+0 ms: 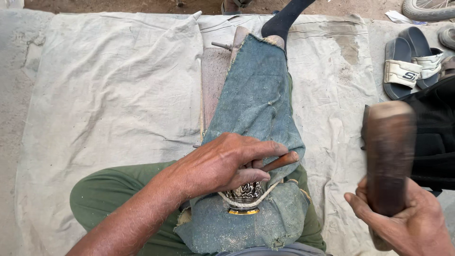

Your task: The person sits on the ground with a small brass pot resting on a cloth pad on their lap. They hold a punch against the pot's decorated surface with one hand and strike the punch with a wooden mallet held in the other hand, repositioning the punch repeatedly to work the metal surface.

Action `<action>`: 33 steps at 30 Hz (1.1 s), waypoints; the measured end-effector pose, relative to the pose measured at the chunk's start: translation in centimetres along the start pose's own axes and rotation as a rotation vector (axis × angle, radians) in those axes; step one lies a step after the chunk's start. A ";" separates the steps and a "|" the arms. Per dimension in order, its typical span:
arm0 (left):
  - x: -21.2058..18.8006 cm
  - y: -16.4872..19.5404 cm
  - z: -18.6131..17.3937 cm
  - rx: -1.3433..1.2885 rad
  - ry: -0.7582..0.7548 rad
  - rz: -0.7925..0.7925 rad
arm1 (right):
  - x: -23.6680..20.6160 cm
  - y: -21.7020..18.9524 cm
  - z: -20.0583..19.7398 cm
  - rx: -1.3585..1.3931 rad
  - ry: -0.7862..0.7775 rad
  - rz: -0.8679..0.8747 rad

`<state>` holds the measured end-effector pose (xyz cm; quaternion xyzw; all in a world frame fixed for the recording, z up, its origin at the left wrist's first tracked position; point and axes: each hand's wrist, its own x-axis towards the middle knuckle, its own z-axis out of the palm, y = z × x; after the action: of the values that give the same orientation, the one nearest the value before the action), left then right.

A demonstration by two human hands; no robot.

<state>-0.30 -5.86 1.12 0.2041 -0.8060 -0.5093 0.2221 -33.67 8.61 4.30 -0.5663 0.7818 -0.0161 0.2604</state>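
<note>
Dusty canvas sheet [118,95] outdoors — left hand [222,163] grip closed on chisel [280,161]; right hand [407,218] clutches blurred, probably wooden, mallet [389,151].

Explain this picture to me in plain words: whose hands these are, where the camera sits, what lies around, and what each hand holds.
There is no machine here. The one picture comes from a camera worn on a person's head, looking down at their own lap and two bare hands.

The person sits on a pale canvas sheet spread on the ground, with a worn blue denim cloth draped over one outstretched leg and a wooden board under it. The left hand grips a wooden-handled tool and presses it against a small carved metal piece, dark with a gold-coloured rim, resting on the denim. The right hand holds a wooden mallet, raised and blurred by motion.

At the upper right lie a pair of sandals and part of a tyre. Pale dust or filings speckle the denim.
</note>
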 end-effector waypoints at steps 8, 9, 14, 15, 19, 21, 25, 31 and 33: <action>0.2 -0.9 0.0 -0.058 -0.025 0.043 | -0.9 1.3 1.0 -0.027 0.041 0.150; 0.2 -0.9 0.0 -0.054 -0.033 0.045 | -1.1 1.5 1.1 -0.044 0.054 0.113; 0.4 -1.1 -0.3 -0.072 -0.055 0.059 | -1.7 2.4 1.5 0.126 0.125 -0.166; 0.5 -1.1 -0.3 -0.059 -0.070 0.051 | -1.8 2.5 1.5 0.103 0.103 -0.157; 0.6 -1.4 -0.5 -0.060 -0.073 0.115 | -2.2 2.0 1.9 0.158 0.121 0.050; 0.7 -1.5 -0.6 -0.075 -0.082 0.113 | -2.3 1.6 2.0 0.170 0.105 0.015; 0.9 -1.7 -0.7 -0.082 -0.113 0.107 | -2.6 1.2 3.0 0.129 0.260 -0.150; 1.2 -1.6 -0.9 -0.116 -0.164 0.082 | -3.0 4.9 4.5 0.751 0.072 0.289; 1.3 -1.5 -0.9 -0.126 -0.167 0.065 | -3.2 6.6 4.7 0.667 0.197 -0.029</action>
<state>-0.69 -7.85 0.30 0.1205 -0.7942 -0.5669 0.1828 -36.74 15.13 -0.66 -0.4567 0.7469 -0.3289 0.3541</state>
